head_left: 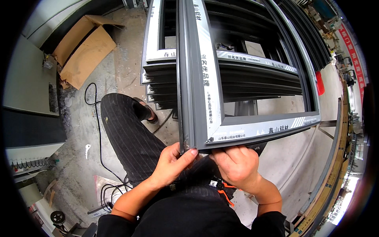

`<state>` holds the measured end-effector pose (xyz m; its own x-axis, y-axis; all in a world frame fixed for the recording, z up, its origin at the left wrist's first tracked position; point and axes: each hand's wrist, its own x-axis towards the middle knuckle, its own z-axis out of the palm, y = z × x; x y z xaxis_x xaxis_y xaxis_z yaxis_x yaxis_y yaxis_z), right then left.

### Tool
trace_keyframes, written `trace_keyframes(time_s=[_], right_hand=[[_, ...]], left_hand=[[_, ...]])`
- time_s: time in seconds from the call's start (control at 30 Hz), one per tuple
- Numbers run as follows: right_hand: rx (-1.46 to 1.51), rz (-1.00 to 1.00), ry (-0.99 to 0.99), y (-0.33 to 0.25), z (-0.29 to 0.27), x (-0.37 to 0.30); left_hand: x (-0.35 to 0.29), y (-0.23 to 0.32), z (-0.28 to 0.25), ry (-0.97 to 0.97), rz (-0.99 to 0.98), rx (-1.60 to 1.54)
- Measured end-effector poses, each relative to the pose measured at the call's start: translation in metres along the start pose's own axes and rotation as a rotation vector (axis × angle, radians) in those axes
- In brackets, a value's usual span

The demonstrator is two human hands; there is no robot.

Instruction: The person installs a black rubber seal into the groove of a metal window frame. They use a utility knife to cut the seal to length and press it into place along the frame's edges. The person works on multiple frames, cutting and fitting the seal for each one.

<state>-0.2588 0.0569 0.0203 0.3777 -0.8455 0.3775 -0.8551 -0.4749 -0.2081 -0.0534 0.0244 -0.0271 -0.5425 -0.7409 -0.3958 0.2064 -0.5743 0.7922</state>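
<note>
A dark grey aluminium window frame (215,91), with printed white protective film on its faces, lies over a stack of similar frames (252,75). At its near left corner, my left hand (172,162) grips the edge, thumb on the corner and fingers curled below. My right hand (239,166) is closed just under the near edge, to the right of that corner. Its fingertips are tucked beneath the frame, so whatever they hold is hidden. Below my right wrist, an orange-handled tool (226,193) lies close to my lap; its exact kind is unclear.
An opened cardboard box (87,55) stands on the floor at the far left. A black cable (98,134) runs down to a coil beside my left leg. Grey machinery (27,87) lines the left side. Long profiles (329,177) and a red banner (351,59) are at the right.
</note>
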Motion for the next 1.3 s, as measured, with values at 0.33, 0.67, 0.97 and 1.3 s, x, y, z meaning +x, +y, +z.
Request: trace_keyframes(time_s=[0.33,0.67,0.97,1.3], right_hand=[[0.169,0.063,-0.045,-0.003,-0.01,0.003],[0.093,0.059,0.007,-0.012,-0.01,0.011],[-0.054,-0.046,0.01,-0.001,-0.001,0.004],[-0.124,-0.056,0.016,-0.002,0.004,0.001]], left_hand=[[0.0,-0.003,-0.008,-0.007,0.046,0.083],[0.001,-0.003,-0.009,-0.034,0.059,0.079],[0.001,-0.004,-0.01,-0.071,0.032,0.127],[0.003,-0.019,0.005,-0.055,-0.006,-0.094]])
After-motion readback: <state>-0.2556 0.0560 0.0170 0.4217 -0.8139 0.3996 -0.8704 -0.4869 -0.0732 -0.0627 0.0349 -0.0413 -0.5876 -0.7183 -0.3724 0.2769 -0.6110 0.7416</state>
